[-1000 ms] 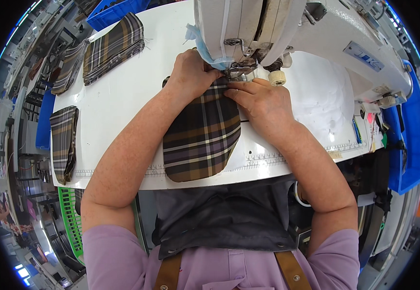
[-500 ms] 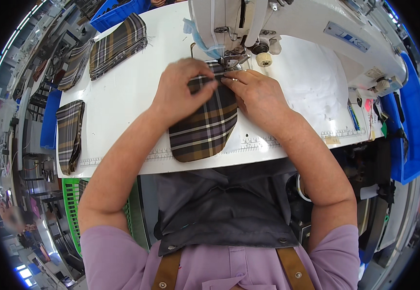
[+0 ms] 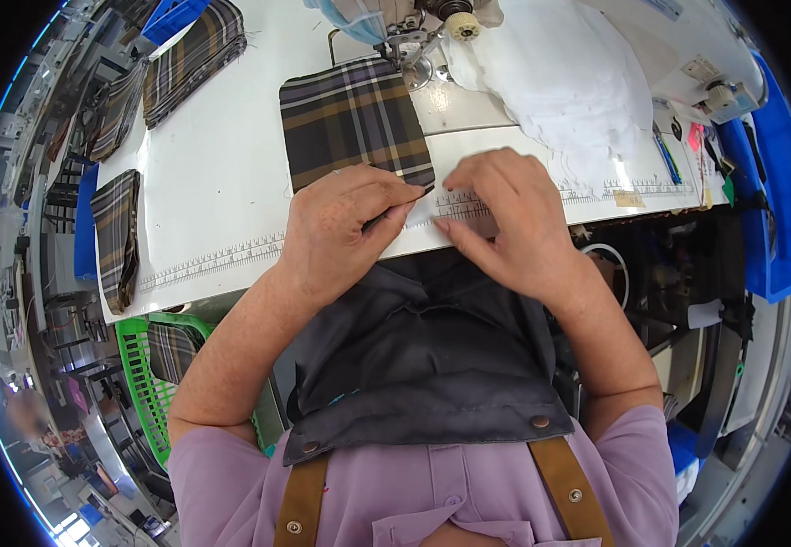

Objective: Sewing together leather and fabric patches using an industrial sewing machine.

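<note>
A dark plaid fabric piece with brown, grey and white stripes lies flat on the white table. Its far edge is beside the presser foot of the sewing machine. My left hand covers the near edge of the cloth and pinches its near right corner between thumb and fingers. Just right of that corner, my right hand is held open over the table's edge, thumb and fingers apart, with nothing seen in it.
Plaid stacks lie at the far left, and another plaid pile sits at the left edge. White sheets spread beneath the machine arm. A green basket with plaid cloth stands below the table; a blue bin is at right.
The plaid piece has turned, its rounded end no longer toward me. Both hands have moved from the presser foot toward the table's near edge, and the right has come off the cloth. The view has shifted.
</note>
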